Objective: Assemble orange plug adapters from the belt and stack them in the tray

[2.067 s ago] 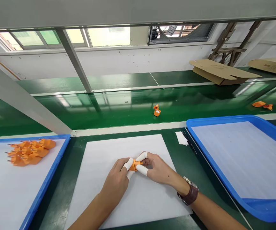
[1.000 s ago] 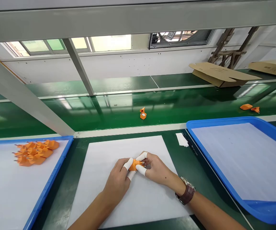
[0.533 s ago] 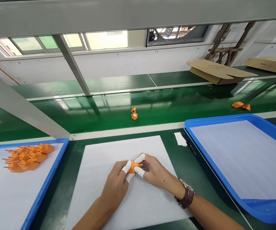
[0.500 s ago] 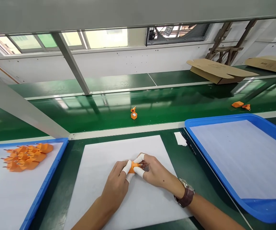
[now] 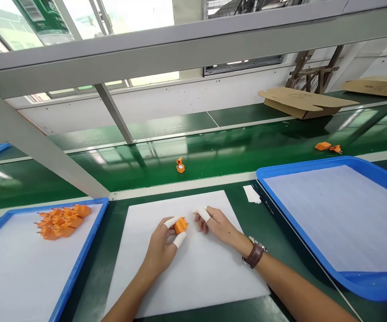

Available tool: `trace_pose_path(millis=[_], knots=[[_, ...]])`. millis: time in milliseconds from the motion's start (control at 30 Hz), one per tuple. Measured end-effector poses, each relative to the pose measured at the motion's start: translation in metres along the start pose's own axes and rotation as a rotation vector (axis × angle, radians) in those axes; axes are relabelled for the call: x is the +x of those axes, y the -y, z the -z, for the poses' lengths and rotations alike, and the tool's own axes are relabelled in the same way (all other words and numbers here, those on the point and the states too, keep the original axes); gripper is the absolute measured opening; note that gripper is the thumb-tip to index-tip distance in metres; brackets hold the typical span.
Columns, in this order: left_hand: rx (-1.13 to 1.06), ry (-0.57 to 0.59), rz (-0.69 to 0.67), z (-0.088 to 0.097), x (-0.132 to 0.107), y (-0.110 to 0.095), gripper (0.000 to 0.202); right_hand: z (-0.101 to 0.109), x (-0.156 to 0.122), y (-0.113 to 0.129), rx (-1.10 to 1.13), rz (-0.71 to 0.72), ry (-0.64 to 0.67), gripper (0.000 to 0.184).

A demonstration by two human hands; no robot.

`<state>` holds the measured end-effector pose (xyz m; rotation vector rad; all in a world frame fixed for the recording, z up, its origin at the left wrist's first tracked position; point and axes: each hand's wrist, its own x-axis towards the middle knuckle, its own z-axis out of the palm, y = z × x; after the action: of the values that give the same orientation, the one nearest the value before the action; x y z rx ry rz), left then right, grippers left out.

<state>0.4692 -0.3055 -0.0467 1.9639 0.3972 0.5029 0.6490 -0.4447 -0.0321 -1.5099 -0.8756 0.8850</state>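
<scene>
Over the white sheet, my left hand grips a small orange plug between thumb and a finger, both in white finger covers. The plug's blocky body faces up and right; a short tip shows at its right side. Just right of it, apart from the plug, is my right hand. Its white-covered index finger is stretched out, the lower fingers are loosely bent, and nothing shows in them. A watch is on the right wrist.
Several orange plugs lie grouped in the left blue-rimmed tray. A second blue tray stands at right, beside a white scrap. Farther back are an open orange piece, two orange parts and a cardboard box.
My right hand has let go of the plug and drawn slightly away to the right. The left hand keeps the plug, now turned. The view has tilted and shifted.
</scene>
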Motion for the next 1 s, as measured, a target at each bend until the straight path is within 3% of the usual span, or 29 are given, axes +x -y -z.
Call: trace_pose_path(millis=[100, 233, 300, 400, 467, 533, 700, 900, 1000], knots=[[-0.218, -0.022, 0.086, 0.006, 0.003, -0.002, 0.037, -0.002, -0.002, -0.002, -0.158, 0.078, 0.018, 0.032], [-0.055, -0.175, 0.048, 0.036, 0.004, -0.020, 0.033, -0.009, -0.009, -0.004, -0.426, 0.263, 0.033, 0.022], [-0.008, -0.334, 0.016, 0.067, 0.000, -0.030, 0.036, -0.010, -0.013, -0.006, -0.489, 0.311, 0.060, 0.020], [-0.180, -0.630, 0.085, 0.127, -0.019, -0.039, 0.043, -0.011, -0.016, -0.010, -0.559, 0.391, 0.098, 0.024], [-0.353, -0.806, 0.161, 0.166, -0.036, -0.043, 0.037, -0.012, -0.017, -0.014, -0.592, 0.451, 0.105, 0.030], [-0.426, -0.872, 0.203, 0.199, -0.051, -0.043, 0.023, -0.013, -0.017, -0.020, -0.620, 0.495, 0.091, 0.031], [-0.321, -0.887, 0.312, 0.245, -0.077, -0.024, 0.013, -0.014, -0.014, -0.036, -0.679, 0.523, 0.064, 0.028], [0.075, -0.985, 0.509, 0.272, -0.091, 0.023, 0.041, -0.013, -0.012, -0.040, -0.711, 0.546, 0.062, 0.025], [0.236, -0.994, 0.568, 0.280, -0.090, 0.040, 0.042, -0.014, -0.013, -0.035, -0.698, 0.541, 0.052, 0.022]])
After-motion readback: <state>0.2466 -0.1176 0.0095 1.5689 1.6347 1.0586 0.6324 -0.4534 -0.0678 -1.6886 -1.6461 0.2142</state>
